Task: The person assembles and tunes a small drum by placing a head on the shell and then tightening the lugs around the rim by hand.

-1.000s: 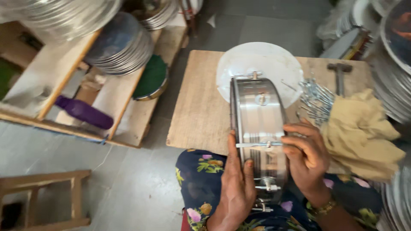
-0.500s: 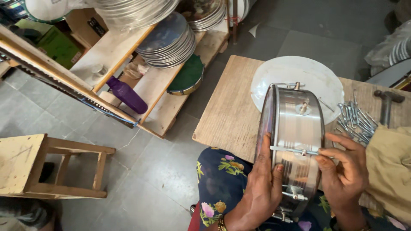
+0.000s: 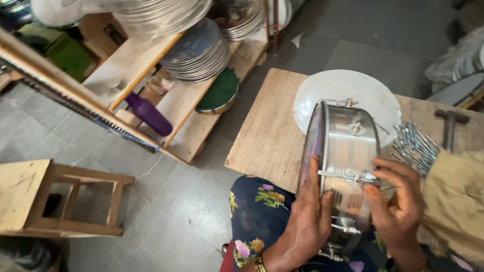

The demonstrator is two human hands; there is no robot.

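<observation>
Over a wooden table (image 3: 272, 136) in a cluttered workshop, I see my left hand (image 3: 307, 221) and right hand (image 3: 398, 206) both clasping the metal drum (image 3: 345, 161) on edge; it looks rigid, slick, best gripped by its rims.

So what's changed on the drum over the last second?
The right hand slid from the rod's lower end to its upper part. The left hand stays on the drum rim. Drum still on edge on the board; white disc, rods, hammer unmoved.
</observation>
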